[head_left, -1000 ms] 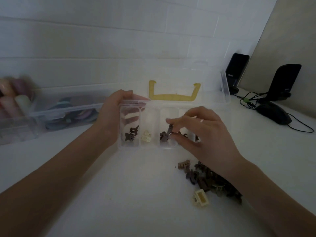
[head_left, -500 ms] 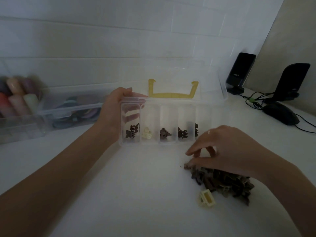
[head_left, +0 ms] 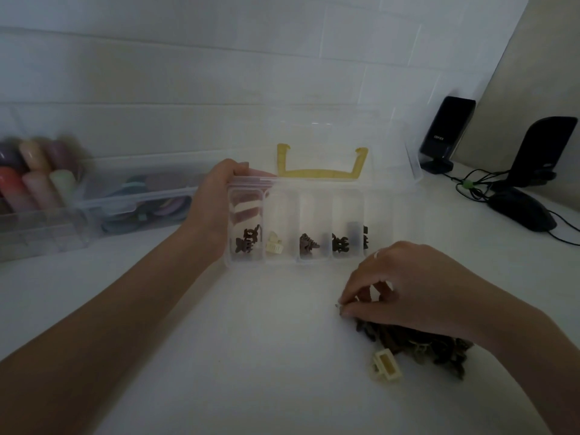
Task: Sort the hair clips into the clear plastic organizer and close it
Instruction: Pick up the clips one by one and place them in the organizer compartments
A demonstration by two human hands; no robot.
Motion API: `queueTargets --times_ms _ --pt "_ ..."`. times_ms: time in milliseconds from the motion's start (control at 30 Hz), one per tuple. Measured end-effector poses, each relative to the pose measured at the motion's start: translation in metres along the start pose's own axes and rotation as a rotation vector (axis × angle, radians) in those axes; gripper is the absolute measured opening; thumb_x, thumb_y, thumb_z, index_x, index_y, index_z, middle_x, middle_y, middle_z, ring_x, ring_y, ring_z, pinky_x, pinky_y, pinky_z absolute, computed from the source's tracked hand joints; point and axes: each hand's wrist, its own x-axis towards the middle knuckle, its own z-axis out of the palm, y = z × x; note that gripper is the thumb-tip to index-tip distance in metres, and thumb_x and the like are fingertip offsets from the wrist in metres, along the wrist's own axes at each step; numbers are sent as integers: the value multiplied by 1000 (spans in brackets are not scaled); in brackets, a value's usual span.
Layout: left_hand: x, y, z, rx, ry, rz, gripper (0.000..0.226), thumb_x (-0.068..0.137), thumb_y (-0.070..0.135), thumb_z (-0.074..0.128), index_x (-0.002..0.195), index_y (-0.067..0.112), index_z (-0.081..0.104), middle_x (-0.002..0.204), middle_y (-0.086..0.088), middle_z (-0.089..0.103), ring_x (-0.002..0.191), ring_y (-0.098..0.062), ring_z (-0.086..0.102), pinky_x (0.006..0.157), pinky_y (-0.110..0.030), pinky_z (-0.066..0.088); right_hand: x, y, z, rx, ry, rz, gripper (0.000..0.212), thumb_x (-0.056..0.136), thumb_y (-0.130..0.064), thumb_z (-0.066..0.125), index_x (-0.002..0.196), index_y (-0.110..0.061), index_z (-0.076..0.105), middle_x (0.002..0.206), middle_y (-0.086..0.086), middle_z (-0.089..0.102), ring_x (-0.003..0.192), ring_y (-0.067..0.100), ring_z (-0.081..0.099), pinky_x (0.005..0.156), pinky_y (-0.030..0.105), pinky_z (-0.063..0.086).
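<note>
Fingertips of the right hand (head_left: 405,290) pinch together at the near edge of the pile of dark hair clips (head_left: 417,343), closed on what looks like one small clip, though the clip itself is mostly hidden. The left hand (head_left: 216,196) is wrapped around the left end of the clear plastic organizer (head_left: 314,262), fingers curled over its top rim, steadying it. The pile lies in front of the organizer and to its right, apart from it, with one cream clip (head_left: 385,366) lying loose at the pile's near side. Inside the organizer, the leftmost compartment holds a few dark clips, the next a cream one, and the following ones a dark clip or so each; the rightmost compartments look empty. Its lid with the yellow handle (head_left: 321,171) stands open behind it. By my reading the sorting is at an early stage: most clips remain on the bench (head_left: 219,356), and closing is not yet done.
</note>
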Motion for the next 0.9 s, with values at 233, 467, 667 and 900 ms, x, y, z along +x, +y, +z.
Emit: queueTargets --times_ms 233,467,667,900 --pt "1 -4 0 22 -17 34 24 85 24 45 81 9 65 78 -2 67 85 -20 60 74 -31 50 4 -3 6 179 513 -103 21 84 -38 59 92 -23 71 77 -15 65 64 4 56 58 6 37" --pt "1 -12 6 28 -76 38 25 77 28 48 77 12 66 78 -1 69 83 -18 60 79 -35 49 31 -7 23 -257 667 -48 10 80 -23 71 85 -17 64 88 -2 67 78 19 59 46 28 48" --pt "0 -13 4 38 -91 59 27 74 31 49 75 13 68 82 -1 70 86 -18 61 80 -34 50 19 0 15 -4 589 6 16 87 -34 54 90 -24 66 103 -8 57 88 9 48 65 28 48" --pt "-1 -14 4 43 -92 68 28 84 26 45 74 13 67 79 0 70 85 -18 61 84 -37 50 15 9 21 -155 331 -44 35 91 -36 41 116 -28 63 129 -4 49 104 15 43 85 38 46"
